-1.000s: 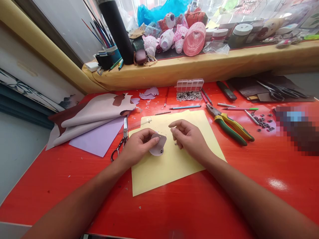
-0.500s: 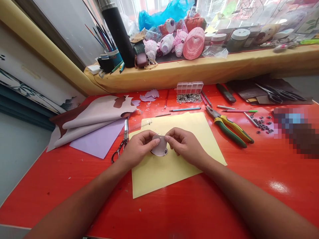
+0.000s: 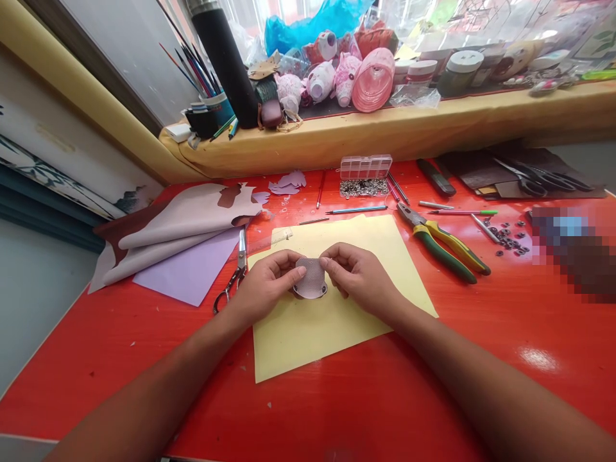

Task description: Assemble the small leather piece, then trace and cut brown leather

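Between both hands is a small greyish leather piece (image 3: 310, 282) with a rounded lower edge and a dark round fitting at each lower corner. My left hand (image 3: 272, 282) pinches its left side between thumb and fingers. At its upper right corner, my right hand (image 3: 353, 273) grips with thumb and forefinger. The piece is held above a yellow sheet of paper (image 3: 308, 346) on the red table (image 3: 375, 410). Metal scissors (image 3: 237, 276) lie just left of my left hand, partly on the table beside the paper. The back of the piece is hidden.
Right of the paper lie green-and-yellow pliers (image 3: 443, 247) and several small dark rings (image 3: 510, 240). An open clear box (image 3: 366, 176) of metal fittings stands behind. Folded leather (image 3: 187, 218) and a lilac sheet (image 3: 192, 273) lie left; more scissors (image 3: 539, 179) lie far right.
The leather piece has turned to lie more squarely between the hands, so both lower corner fittings now show. Both hands keep their hold, and the view has shifted slightly.
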